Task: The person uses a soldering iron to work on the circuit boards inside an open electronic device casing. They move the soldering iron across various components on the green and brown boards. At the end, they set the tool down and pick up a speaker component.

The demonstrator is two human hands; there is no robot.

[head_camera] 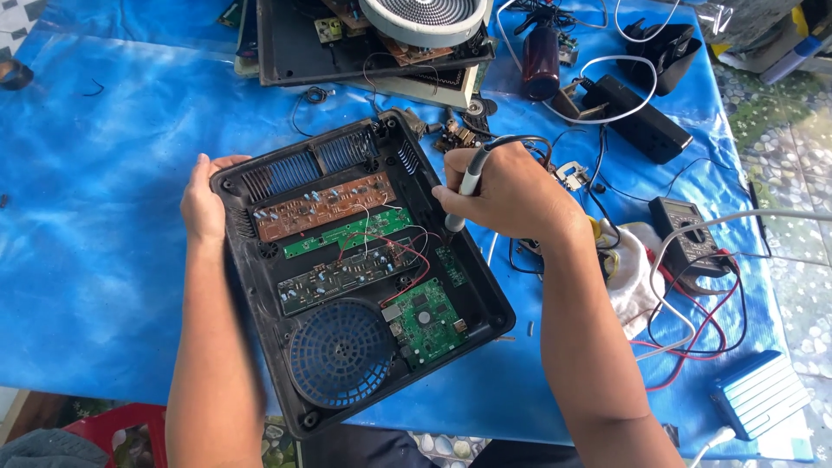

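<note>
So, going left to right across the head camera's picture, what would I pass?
Left hand → black open casing → right hand holding a soldering iron → white cloth → multimeter → blue ribbed box.

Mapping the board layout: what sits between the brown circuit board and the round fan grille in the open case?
In the head view, two boards lie between the brown circuit board and the fan grille: a bright green strip board, then a darker board, crossed by red and white wires.

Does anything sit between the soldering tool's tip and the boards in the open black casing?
Nothing solid blocks it. The right hand holds the soldering tool tip-down by the casing's right wall; only loose red and white wires lie across the boards nearby.
</note>
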